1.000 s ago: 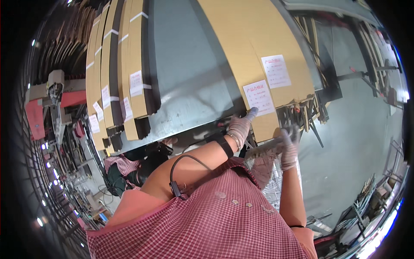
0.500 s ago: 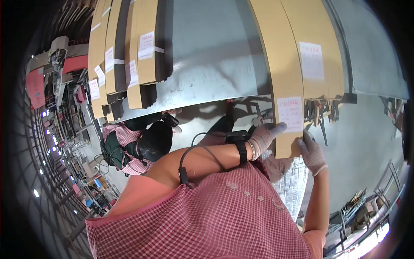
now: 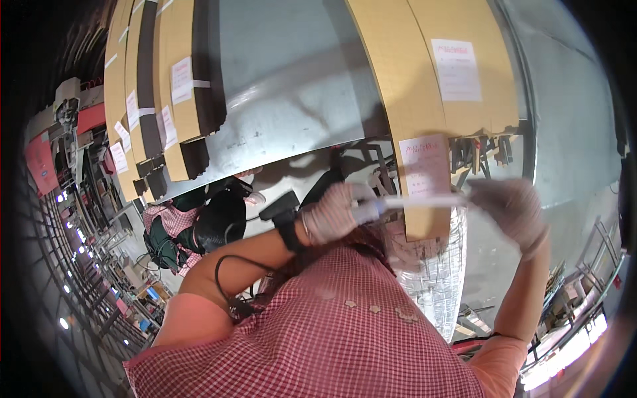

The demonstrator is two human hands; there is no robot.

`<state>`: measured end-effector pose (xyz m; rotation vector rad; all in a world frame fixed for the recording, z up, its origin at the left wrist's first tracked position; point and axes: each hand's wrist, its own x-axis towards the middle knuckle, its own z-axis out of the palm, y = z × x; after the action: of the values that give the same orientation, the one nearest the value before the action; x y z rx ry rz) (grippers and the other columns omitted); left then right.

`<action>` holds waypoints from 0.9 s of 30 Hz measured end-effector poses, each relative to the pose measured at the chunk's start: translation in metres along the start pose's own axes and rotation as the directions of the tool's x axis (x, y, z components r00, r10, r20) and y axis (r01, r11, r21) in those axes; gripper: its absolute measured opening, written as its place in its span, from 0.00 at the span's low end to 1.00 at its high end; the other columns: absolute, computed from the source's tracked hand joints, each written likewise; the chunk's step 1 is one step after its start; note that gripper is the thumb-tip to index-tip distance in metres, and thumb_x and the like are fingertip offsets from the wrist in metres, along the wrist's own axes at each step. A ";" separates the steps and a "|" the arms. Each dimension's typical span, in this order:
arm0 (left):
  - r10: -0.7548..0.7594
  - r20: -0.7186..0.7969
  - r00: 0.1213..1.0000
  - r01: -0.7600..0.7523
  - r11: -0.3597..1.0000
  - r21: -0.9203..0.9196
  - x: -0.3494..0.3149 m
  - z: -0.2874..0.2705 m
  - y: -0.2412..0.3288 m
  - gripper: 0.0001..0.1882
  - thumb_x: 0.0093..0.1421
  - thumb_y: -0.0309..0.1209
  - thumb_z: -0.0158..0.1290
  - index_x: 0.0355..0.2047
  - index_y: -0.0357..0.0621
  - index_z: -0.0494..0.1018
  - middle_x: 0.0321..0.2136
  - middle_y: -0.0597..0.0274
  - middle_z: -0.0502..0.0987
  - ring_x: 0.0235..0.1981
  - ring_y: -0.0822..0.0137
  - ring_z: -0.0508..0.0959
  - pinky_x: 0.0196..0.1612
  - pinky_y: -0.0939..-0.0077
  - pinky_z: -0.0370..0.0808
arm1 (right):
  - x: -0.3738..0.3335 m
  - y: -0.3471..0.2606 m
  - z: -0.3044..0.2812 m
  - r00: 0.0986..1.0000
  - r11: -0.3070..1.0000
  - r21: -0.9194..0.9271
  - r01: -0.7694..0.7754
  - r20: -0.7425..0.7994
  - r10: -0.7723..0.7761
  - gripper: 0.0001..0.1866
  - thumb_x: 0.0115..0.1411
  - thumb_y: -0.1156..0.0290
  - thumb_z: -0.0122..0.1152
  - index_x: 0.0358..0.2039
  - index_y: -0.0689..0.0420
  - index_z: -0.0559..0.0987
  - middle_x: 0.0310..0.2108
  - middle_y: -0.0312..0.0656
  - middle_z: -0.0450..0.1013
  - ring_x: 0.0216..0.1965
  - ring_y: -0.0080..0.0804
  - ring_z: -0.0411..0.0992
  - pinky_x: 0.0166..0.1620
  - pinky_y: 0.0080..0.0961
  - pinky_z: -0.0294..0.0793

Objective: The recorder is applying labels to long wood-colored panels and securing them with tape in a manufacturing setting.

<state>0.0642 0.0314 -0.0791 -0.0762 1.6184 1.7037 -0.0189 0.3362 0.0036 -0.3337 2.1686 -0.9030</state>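
Note:
A pale, translucent strip of tape point(image 3: 424, 201) is stretched level between my gloved hands, over the near end of a long cardboard box point(image 3: 428, 222). My left hand point(image 3: 335, 215) is closed on what looks like the tape roll point(image 3: 367, 211), whitish with a blue part and smeared by motion. On the other side of the box, my right hand point(image 3: 514, 209) pinches the strip's far end; its fingertips are blurred. The box carries a white label point(image 3: 423, 166) with red print, just beyond the strip. Whether the strip touches the cardboard I cannot tell.
Another labelled long box point(image 3: 491, 113) lies alongside on the grey metal table point(image 3: 285, 99). Several cartons strapped with white bands point(image 3: 176, 126) lie at the left. A person with dark hair point(image 3: 222, 222) is beyond my left arm. A silvery wrapped stack point(image 3: 434, 285) stands below the box end.
My hands have moved apart from the box's near end, left hand leftward, right hand rightward and up. A pale strip now spans between them. The view has shifted slightly.

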 end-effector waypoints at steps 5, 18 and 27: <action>0.031 0.071 0.997 -0.031 1.000 -0.006 0.098 -0.011 -0.101 0.14 0.66 0.33 0.55 0.47 0.38 0.75 0.39 0.61 0.79 0.41 0.71 0.78 0.46 0.76 0.75 | 0.075 0.165 0.082 0.987 0.712 0.692 -0.119 0.160 0.009 0.18 0.61 0.70 0.66 0.51 0.61 0.80 0.49 0.42 0.78 0.48 0.29 0.76 0.51 0.28 0.75; -0.145 0.034 0.989 0.148 0.954 -0.260 0.081 -0.015 -0.109 0.16 0.66 0.38 0.56 0.48 0.39 0.76 0.39 0.61 0.82 0.38 0.72 0.81 0.41 0.77 0.78 | 0.021 0.014 0.146 0.881 0.966 -0.201 -0.162 -0.471 0.050 0.57 0.41 0.60 0.77 0.70 0.54 0.56 0.66 0.71 0.47 0.61 0.73 0.58 0.61 0.53 0.65; 0.262 -0.098 0.960 -0.251 0.962 0.111 0.049 0.016 -0.033 0.10 0.55 0.32 0.61 0.34 0.40 0.78 0.30 0.54 0.81 0.33 0.61 0.81 0.39 0.69 0.76 | 0.019 -0.009 0.127 0.823 0.975 -0.097 -0.202 -0.556 0.115 0.56 0.41 0.58 0.78 0.69 0.54 0.58 0.67 0.69 0.50 0.64 0.70 0.57 0.63 0.51 0.64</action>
<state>0.0553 0.0652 -0.1292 0.0919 1.8589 1.8382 0.0603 0.2572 -0.0598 0.0544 2.7558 -0.8044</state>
